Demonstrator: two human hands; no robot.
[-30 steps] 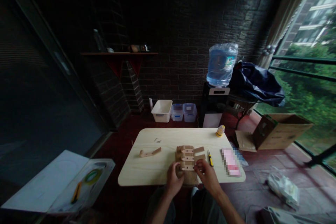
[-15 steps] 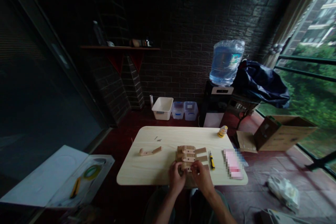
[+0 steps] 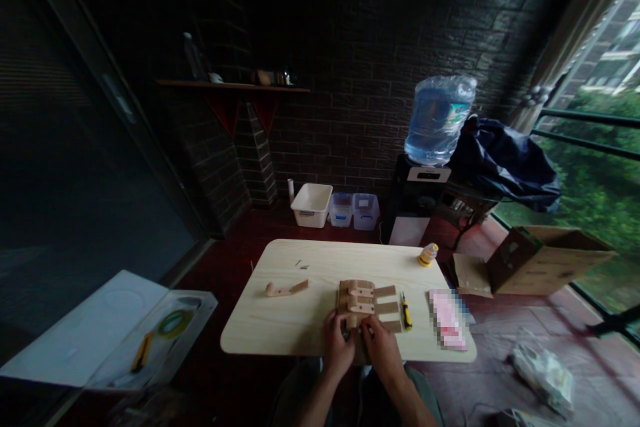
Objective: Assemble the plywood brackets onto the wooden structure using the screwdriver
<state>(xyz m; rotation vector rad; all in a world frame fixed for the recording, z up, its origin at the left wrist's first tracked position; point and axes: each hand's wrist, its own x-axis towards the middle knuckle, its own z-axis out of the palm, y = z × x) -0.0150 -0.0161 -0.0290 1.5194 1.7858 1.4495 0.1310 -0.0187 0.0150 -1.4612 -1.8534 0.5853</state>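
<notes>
A brown wooden piece [image 3: 356, 285] with pale strips across it and flat slats sticking out to the right lies near the table's front edge. My left hand [image 3: 339, 340] is closed at its near left corner, fingers bent against the wood. Close beside it, my right hand [image 3: 381, 343] is closed at the nearest strip, with fingertips pinched together; anything between them is too small to make out. A yellow and black screwdriver [image 3: 407, 315] lies right of the slats. One loose wooden part [image 3: 287, 289] with a raised end rests at the left.
The pale table [image 3: 250, 330] also bears small dark bits [image 3: 303, 267], a yellow-based bottle [image 3: 428, 254] and a pink packet [image 3: 449, 320]. Beyond it are a white bin [image 3: 312, 205], a water dispenser [image 3: 420, 197] and a cardboard box [image 3: 545, 260]. An open white case [image 3: 185, 347] is at the left.
My right hand has turned slightly and moved down and closer to my left hand at the nearest strip. The view has shifted a little.
</notes>
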